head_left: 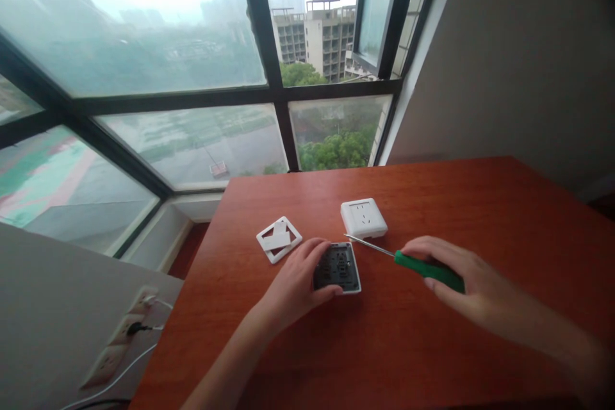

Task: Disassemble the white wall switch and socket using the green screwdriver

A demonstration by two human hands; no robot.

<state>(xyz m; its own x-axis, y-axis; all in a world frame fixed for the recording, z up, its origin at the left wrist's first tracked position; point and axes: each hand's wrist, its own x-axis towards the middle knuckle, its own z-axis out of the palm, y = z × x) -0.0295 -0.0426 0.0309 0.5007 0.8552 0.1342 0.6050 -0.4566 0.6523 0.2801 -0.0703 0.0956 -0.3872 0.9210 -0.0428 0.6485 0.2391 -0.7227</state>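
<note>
My left hand [295,282] grips the left side of a dark socket module with a white rim [340,267], which lies flat on the red-brown table [408,339]. My right hand [461,275] is wrapped round the green handle of a screwdriver [423,267]. Its metal shaft points left and its tip rests on the table just above the module's upper right corner. A whole white wall socket [364,217] lies just behind the tip. A white frame plate [278,239] with a loose white piece on it lies to the left of the module.
The table stands against a big window with dark frames [276,77]. A grey wall [519,57] rises at the right. Low at the left, wall sockets [127,327] hold a plug with a white cable.
</note>
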